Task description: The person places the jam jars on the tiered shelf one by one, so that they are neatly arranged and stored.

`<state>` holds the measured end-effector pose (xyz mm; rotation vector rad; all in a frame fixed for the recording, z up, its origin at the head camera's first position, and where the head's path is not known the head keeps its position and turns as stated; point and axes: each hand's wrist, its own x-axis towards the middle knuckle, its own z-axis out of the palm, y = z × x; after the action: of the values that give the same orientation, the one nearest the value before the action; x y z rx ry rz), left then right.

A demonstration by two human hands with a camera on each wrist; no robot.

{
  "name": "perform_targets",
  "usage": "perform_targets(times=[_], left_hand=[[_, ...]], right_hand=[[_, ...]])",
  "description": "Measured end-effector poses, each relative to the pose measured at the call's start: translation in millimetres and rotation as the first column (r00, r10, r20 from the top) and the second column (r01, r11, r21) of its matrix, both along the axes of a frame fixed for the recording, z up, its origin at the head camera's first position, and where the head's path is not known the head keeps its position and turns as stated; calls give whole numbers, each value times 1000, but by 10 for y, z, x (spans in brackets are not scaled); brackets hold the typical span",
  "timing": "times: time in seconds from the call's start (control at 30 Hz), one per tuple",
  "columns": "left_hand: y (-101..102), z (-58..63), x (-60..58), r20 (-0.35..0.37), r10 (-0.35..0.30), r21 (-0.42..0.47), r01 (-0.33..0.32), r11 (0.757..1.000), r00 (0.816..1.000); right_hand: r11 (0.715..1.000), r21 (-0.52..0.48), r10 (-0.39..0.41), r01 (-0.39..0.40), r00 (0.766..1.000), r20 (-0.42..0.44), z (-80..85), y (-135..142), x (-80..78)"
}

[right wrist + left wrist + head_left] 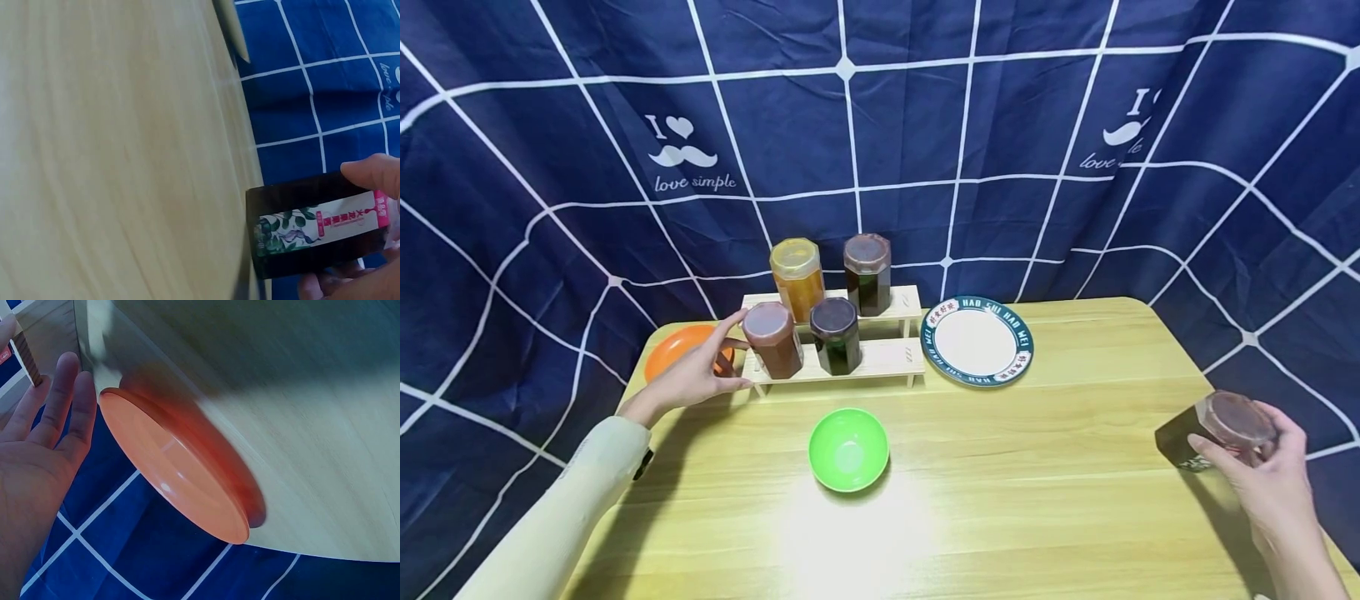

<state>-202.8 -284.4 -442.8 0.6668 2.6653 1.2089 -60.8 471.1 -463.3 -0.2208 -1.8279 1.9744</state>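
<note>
My left hand (696, 373) is at the left end of a two-tier wooden rack (887, 357), thumb and a finger pinching the end of a board; the other fingers spread loosely. Right beside it on the lower tier stands a reddish-brown jar (777, 346), with a dark jar (837, 342) to its right. An amber jar (801, 287) and another dark jar (868, 279) stand on the upper tier. At the table's right edge my right hand (1262, 475) grips a dark faceted jar (312, 228) around its lid end. That jar is tilted, its floral, pink-marked label facing the wrist camera.
An orange plate (178, 469) lies at the table's back left corner, partly behind my left hand. Right of the rack is a white plate with a green patterned rim (934, 358). A green bowl (850, 450) stands in front of the rack. Blue checked cloth (910, 125) hangs around the table.
</note>
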Motion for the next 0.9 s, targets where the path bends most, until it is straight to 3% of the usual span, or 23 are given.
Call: perform_targets(times=[0.13,0.27,0.4,0.6,0.8,0.9], left_hand=[[-6,-7,-7,0,2,-3,-2,1000,1000],[-3,2,-11,4,1,-4,-1,1000,1000],[-4,9,-10,10,3,-6,-2,1000,1000],[-5,1,-17,11,3,-8,-3,1000,1000],[-7,3,-19,13,0,-5,0,1000,1000],[-10,10,-17,16,2,-8,-2,1000,1000]], right_hand=[[995,71,-76,71,994,78,11,-38,11],[982,132,-161,139,972,173,42,-71,47],[976,153,-184,155,962,200,74,-94,63],[978,164,-157,126,969,192,102,-101,78],[978,207,-66,29,983,172,127,-93,79],[961,274,-28,-23,983,180,137,-114,61]])
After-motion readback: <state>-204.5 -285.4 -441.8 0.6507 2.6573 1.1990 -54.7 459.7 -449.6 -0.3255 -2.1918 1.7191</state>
